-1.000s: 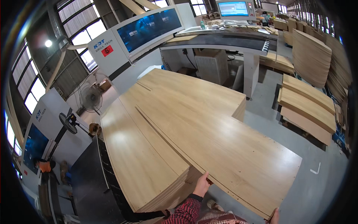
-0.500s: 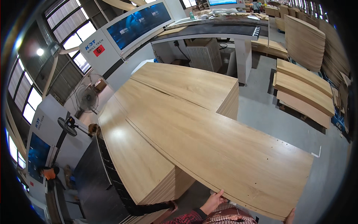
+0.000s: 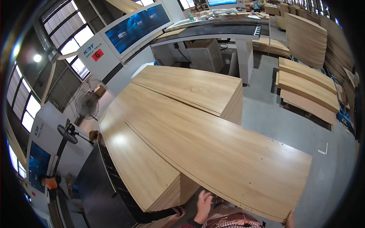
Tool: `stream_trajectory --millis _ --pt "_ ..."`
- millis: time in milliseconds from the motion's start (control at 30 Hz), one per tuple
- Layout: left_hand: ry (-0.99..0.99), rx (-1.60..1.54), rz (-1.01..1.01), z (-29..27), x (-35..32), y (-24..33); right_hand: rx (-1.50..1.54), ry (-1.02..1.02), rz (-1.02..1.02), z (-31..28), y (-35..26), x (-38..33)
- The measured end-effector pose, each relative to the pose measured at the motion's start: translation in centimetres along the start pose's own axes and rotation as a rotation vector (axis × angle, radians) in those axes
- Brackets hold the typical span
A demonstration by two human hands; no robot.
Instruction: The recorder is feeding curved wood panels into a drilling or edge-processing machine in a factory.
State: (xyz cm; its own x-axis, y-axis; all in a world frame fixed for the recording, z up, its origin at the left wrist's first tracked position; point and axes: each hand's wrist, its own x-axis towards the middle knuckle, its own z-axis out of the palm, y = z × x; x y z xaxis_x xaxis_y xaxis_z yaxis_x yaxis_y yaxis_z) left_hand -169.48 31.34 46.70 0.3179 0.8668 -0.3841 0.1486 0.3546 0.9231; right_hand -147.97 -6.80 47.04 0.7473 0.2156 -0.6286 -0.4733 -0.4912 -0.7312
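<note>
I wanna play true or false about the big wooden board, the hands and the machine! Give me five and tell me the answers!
1. The person's bare right hand is at a corner of the long, light-brown wooden board. True.
2. The person's bare left hand lies flat on top of the board. False: it is beside the board's edge.
3. Small dark dots show on the board. True.
4. The wide blue screen is on a red machine. False: the machine is mostly white.
5. The smooth floor is grey. True.

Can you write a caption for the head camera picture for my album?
Right hand at the corner of a long board, left hand by its edge, stacked boards nearby.
</note>
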Motion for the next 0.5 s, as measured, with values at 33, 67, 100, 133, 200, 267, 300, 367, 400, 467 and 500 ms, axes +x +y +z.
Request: stream_trajectory --millis 33,67,100,133,200,267,300,367,400,467,500 --pt "0.053 0.169 0.155 -1.0 0.5 0.8 0.001 -0.039 -0.001 0.9 -0.5 -0.3" --pt "0.103 0.338 0.312 -1.8 1.1 1.8 0.015 -0.034 0.007 1.8 -1.4 -0.4" --pt "0.135 0.481 0.388 -3.1 2.5 2.2 0.037 -0.14 0.007 3.1 -2.7 -0.6" --pt "0.132 0.489 0.393 -4.1 3.7 2.7 0.061 -0.246 0.006 4.3 -3.3 -0.7" --pt "0.199 0.902 0.514 -5.4 6.3 4.0 0.097 -0.374 0.043 5.4 -1.6 0.6" --pt "0.17 0.957 0.466 -6.5 8.8 4.8 0.02 -0.468 0.106 7.9 -2.6 0.9" --pt "0.185 0.977 0.42 -7.1 10.2 4.9 0.03 -0.472 0.111 9.2 -2.8 1.5" --pt "0.197 0.986 0.35 -8.3 12.9 5.0 -0.174 -0.663 -0.012 11.2 -2.9 2.8" --pt "0.191 1.001 0.353 -8.7 14.1 5.3 -0.16 -0.665 -0.005 12.5 -4.2 3.0" --pt "0.159 0.995 0.281 -9.4 16.1 6.1 -0.345 -0.738 -0.05 15.0 -6.9 2.7" --pt "0.154 1.005 0.275 -9.8 17.1 6.6 -0.349 -0.712 -0.007 16.2 -6.1 3.5"
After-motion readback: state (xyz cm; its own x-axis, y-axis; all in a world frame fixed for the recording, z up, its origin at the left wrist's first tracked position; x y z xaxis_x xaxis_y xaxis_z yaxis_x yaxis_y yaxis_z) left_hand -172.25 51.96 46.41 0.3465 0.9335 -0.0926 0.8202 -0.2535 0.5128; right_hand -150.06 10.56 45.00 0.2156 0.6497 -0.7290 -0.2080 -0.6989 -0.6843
